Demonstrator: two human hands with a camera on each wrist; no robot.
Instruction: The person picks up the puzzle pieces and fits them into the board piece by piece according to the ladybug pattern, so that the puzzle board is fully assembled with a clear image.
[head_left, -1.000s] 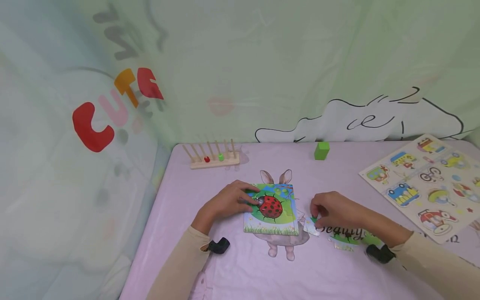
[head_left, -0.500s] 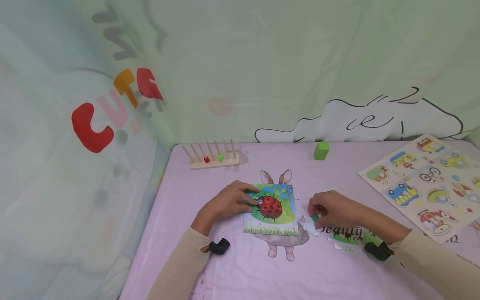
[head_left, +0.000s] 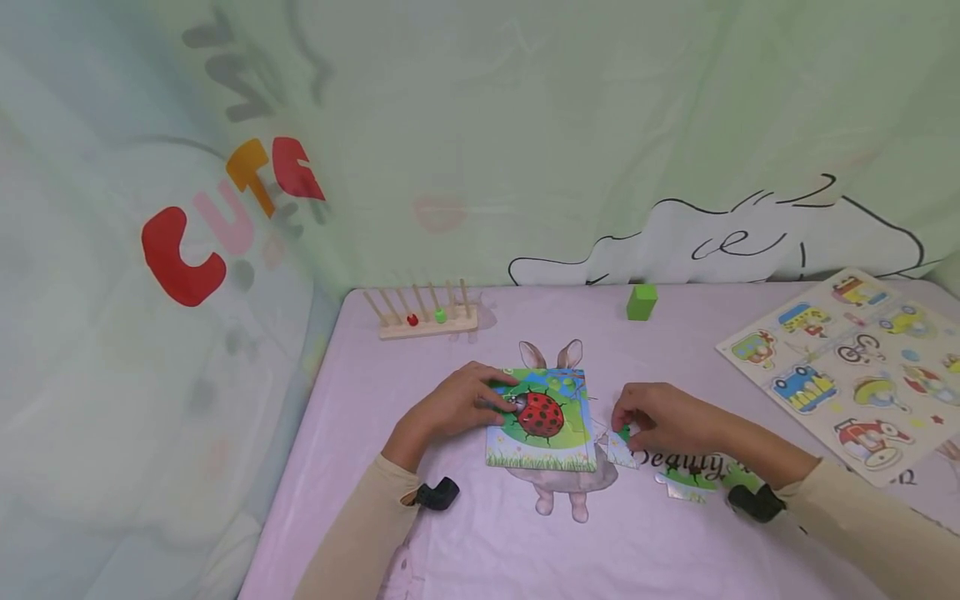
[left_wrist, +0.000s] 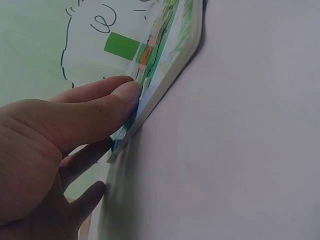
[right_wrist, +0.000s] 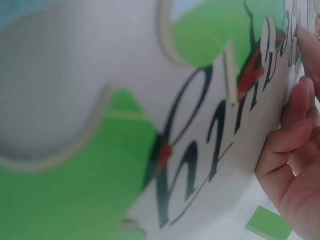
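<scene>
A square ladybug jigsaw puzzle (head_left: 555, 454) lies in the middle of the table, with red, green and blue picture areas and a grassy lower edge. My left hand (head_left: 465, 404) rests on its left side, fingers spread over the ladybug's head; in the left wrist view the thumb (left_wrist: 125, 95) lies at the board's edge. Just right of the board, my right hand (head_left: 667, 417) pinches a green-and-white puzzle piece (head_left: 621, 451) low over the cloth. Beside the right wrist lie loose green puzzle pieces (head_left: 686, 483), large in the foreground of the right wrist view.
A wooden peg rack (head_left: 431, 327) with a red and a green bead stands at the back left. Behind the puzzle is a green block (head_left: 642, 302). A large vehicle picture board (head_left: 825, 346) lies at the right. Printed curtains border the table at the back and left.
My right hand shifts very slightly left with the puzzle piece, its fingertips turning a little on it. The left hand and the puzzle stay where they were.
</scene>
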